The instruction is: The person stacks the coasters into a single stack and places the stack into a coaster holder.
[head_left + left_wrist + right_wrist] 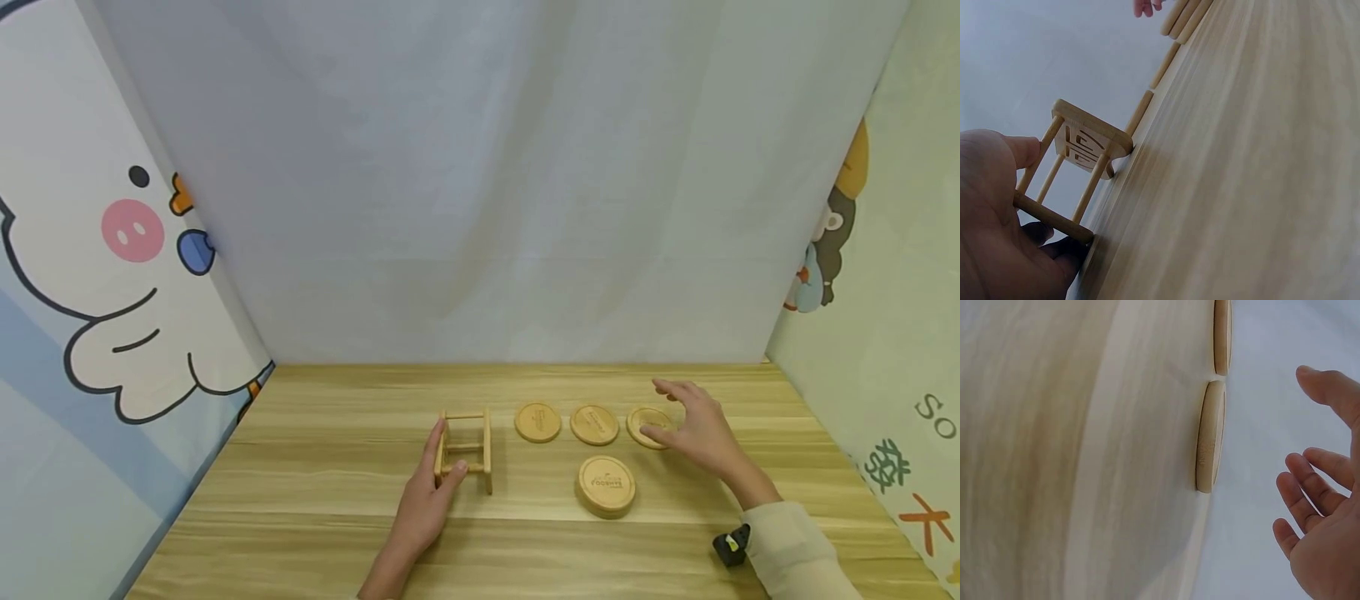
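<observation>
Rack: the rack (488, 450) is sitting on the table (315, 492) left of the coasters, its gap between the two end panels facing up.
Left hand: the left hand (423, 504) is gripping the rack's left panel, thumb over a near rung, probably for steadiness; this grip is leaving the right panel uncovered.
Left coaster: the left coaster (537, 422) is lying flat near the rack, apart from its right panel.
Middle coaster: the middle coaster (595, 425) is lying flat beside it; the row's small gaps are presumably giving fingers access to each rim.
Right coaster: the right coaster (642, 416) is ending the row, partly hidden by a thumb in the head view.
Right hand: the right hand (701, 429) is hovering by that coaster, thumb and fingers wide apart, holding nothing; the spread is seemingly suiting a rim grasp.
Stack: the stack (607, 487) is standing just in front of the row, perhaps limiting low sideways movement there.
Edges: the table's back edge is meeting the curtain (480, 183) behind the row; wood is stretching left of the rack and in front of the stack, offering room.
</observation>
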Action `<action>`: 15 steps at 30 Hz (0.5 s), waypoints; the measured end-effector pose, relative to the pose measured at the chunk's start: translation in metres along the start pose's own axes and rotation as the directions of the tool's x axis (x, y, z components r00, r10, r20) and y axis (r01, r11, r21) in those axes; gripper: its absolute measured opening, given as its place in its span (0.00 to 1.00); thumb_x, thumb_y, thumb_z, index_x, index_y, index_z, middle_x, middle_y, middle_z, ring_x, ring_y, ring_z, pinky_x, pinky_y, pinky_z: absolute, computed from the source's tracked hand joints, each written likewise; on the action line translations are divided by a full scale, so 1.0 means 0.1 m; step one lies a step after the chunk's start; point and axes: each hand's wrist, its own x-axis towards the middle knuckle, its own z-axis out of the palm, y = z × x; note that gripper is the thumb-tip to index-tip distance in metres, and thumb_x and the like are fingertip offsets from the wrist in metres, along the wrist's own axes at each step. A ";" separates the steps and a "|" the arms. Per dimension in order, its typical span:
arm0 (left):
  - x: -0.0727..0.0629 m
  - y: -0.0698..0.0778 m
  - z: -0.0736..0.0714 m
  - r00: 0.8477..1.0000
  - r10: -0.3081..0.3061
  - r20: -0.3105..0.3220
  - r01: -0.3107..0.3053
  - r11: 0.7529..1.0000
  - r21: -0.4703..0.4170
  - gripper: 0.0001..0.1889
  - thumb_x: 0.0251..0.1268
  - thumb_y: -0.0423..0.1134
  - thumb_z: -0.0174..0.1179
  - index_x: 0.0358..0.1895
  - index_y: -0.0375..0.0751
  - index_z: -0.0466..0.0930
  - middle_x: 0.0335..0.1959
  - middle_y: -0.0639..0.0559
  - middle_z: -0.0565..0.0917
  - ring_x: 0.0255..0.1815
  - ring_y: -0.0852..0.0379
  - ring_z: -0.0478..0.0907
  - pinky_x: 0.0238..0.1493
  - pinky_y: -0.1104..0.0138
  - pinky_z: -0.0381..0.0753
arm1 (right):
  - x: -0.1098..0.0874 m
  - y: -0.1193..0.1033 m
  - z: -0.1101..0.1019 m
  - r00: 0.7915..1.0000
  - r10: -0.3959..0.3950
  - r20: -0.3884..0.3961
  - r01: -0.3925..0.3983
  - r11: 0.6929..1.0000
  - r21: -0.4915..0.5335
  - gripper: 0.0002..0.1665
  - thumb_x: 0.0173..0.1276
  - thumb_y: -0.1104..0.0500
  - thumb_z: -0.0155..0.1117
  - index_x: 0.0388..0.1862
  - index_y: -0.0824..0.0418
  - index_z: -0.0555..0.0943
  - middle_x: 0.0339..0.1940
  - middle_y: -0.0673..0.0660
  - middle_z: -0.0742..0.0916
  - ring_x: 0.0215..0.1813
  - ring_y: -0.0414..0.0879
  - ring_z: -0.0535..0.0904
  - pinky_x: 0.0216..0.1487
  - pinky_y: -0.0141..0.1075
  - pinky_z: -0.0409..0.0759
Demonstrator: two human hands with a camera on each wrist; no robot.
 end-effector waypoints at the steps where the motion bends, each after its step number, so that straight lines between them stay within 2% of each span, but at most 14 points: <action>1: 0.00 0.00 0.00 1.000 0.001 -0.002 -0.001 1.000 0.000 0.39 0.91 0.51 0.55 0.94 0.54 0.47 0.87 0.28 0.60 0.82 0.18 0.63 0.75 0.24 0.66 | 0.00 0.01 0.00 1.000 0.003 0.003 -0.003 1.000 0.000 0.46 0.64 0.59 0.87 0.76 0.76 0.76 0.62 0.74 0.85 0.61 0.73 0.81 0.60 0.70 0.80; 15: 0.00 0.01 -0.01 1.000 0.007 0.000 -0.007 1.000 0.003 0.39 0.91 0.50 0.55 0.94 0.52 0.47 0.88 0.28 0.59 0.82 0.18 0.62 0.76 0.25 0.65 | 0.06 0.12 0.03 1.000 0.000 0.014 0.000 1.000 -0.015 0.47 0.63 0.59 0.88 0.76 0.76 0.76 0.61 0.75 0.86 0.61 0.73 0.82 0.60 0.71 0.79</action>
